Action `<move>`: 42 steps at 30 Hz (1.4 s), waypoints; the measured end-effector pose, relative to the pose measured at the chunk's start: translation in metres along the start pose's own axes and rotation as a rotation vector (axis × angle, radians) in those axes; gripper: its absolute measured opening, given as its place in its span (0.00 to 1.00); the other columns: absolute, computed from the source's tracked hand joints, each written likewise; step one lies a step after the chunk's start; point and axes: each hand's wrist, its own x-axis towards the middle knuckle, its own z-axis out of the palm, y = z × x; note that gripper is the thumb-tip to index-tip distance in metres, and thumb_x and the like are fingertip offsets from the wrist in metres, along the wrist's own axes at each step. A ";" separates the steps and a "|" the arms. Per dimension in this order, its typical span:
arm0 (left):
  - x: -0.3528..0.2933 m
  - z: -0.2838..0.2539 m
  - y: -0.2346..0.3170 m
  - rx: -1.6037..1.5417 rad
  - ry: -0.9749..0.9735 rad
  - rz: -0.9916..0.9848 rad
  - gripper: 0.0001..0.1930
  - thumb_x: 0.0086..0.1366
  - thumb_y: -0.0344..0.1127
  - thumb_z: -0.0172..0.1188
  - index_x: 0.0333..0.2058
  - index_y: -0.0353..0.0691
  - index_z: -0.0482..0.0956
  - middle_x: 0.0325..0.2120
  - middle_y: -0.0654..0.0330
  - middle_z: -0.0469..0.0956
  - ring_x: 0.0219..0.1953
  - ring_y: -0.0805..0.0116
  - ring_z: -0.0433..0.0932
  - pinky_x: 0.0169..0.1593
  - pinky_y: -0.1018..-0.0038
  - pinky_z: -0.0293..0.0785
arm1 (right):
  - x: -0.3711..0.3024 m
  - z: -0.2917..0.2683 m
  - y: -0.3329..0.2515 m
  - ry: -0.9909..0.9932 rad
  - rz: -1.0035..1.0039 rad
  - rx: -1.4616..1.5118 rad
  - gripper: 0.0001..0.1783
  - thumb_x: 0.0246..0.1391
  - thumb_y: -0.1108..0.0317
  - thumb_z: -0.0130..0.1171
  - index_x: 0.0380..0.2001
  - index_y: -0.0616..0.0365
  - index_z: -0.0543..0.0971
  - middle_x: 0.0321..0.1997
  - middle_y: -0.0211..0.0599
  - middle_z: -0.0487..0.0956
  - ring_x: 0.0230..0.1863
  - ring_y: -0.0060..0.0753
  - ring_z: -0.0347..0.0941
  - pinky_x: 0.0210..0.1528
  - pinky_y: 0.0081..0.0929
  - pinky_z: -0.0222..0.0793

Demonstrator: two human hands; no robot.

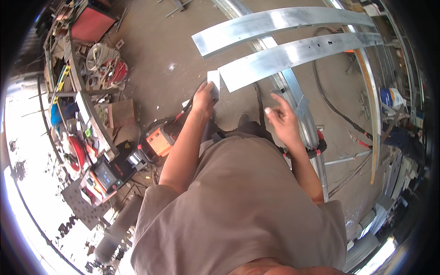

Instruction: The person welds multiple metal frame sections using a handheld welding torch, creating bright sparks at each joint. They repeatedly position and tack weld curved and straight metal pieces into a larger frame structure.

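While the left hand grasps a short pale piece by its near portion, the right hand is released, its fingers spread apart and no object visible in them. The left fingers are closed around the piece, whose far end projects beyond them; its exact profile cannot be told, because the hand covers part of it. The piece is located just beside the left end of the near beam, a long, flat-faced metal section. Whether the two are touching cannot be determined from this view. The governing relation is as follows: the beam end lies to the right of the piece and of the left fingers, and the left hand is the nearer of the two to that end. The long axis of the piece runs roughly near to far, whereas that of the beam runs left to right, rising slightly toward the far side; the two axes therefore lie crosswise. The far beam extends beyond the near beam, approximately alongside it. Both beams lie across a metal rail, which runs from the far side toward the near right. The right hand is positioned beside this rail, on the near side of the near beam. An orange unit stands to the left of the left forearm, well apart from the beams.
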 end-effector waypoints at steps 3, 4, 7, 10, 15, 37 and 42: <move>0.033 0.009 -0.026 -0.058 0.020 0.018 0.25 0.78 0.43 0.51 0.69 0.46 0.66 0.42 0.65 0.76 0.35 0.72 0.71 0.38 0.71 0.68 | -0.005 -0.031 0.021 -0.047 0.058 0.024 0.28 0.66 0.61 0.66 0.65 0.57 0.73 0.28 0.27 0.78 0.31 0.18 0.71 0.37 0.23 0.69; 0.036 0.013 -0.032 -0.060 0.016 0.021 0.24 0.78 0.43 0.51 0.70 0.49 0.66 0.42 0.65 0.76 0.34 0.73 0.70 0.36 0.74 0.66 | -0.007 -0.040 0.028 -0.043 0.099 0.017 0.28 0.66 0.62 0.66 0.65 0.57 0.73 0.29 0.27 0.78 0.31 0.17 0.71 0.37 0.23 0.69; 0.035 0.032 -0.044 0.103 0.107 0.102 0.27 0.78 0.46 0.46 0.73 0.53 0.62 0.47 0.66 0.77 0.39 0.75 0.70 0.42 0.73 0.66 | -0.007 -0.064 0.045 -0.044 0.180 0.021 0.27 0.66 0.63 0.64 0.65 0.58 0.73 0.29 0.27 0.77 0.30 0.17 0.70 0.36 0.22 0.68; 0.032 0.047 -0.047 0.133 0.199 0.150 0.29 0.78 0.46 0.45 0.75 0.53 0.60 0.51 0.66 0.77 0.45 0.75 0.72 0.49 0.71 0.68 | -0.005 -0.083 0.058 -0.079 0.191 0.033 0.27 0.67 0.65 0.62 0.66 0.59 0.72 0.30 0.27 0.75 0.30 0.17 0.70 0.35 0.21 0.69; 0.037 0.054 -0.053 0.043 0.214 0.216 0.26 0.78 0.42 0.47 0.71 0.43 0.66 0.61 0.56 0.75 0.59 0.67 0.73 0.62 0.70 0.67 | 0.006 -0.097 0.064 -0.072 0.173 0.018 0.27 0.67 0.64 0.63 0.66 0.59 0.72 0.31 0.29 0.76 0.30 0.18 0.70 0.36 0.22 0.69; 0.015 0.038 -0.025 -0.153 0.058 0.140 0.27 0.74 0.35 0.62 0.66 0.27 0.68 0.61 0.43 0.75 0.62 0.58 0.75 0.64 0.67 0.72 | 0.099 0.050 -0.014 -0.382 0.236 -0.139 0.26 0.67 0.65 0.64 0.66 0.59 0.73 0.34 0.27 0.78 0.34 0.16 0.70 0.39 0.19 0.68; 0.020 0.033 -0.023 -0.192 0.035 0.116 0.27 0.73 0.35 0.64 0.65 0.28 0.70 0.58 0.47 0.79 0.58 0.63 0.78 0.61 0.69 0.75 | 0.114 0.084 -0.020 -0.391 0.215 -0.193 0.25 0.67 0.67 0.64 0.64 0.57 0.75 0.33 0.29 0.80 0.32 0.16 0.74 0.38 0.21 0.72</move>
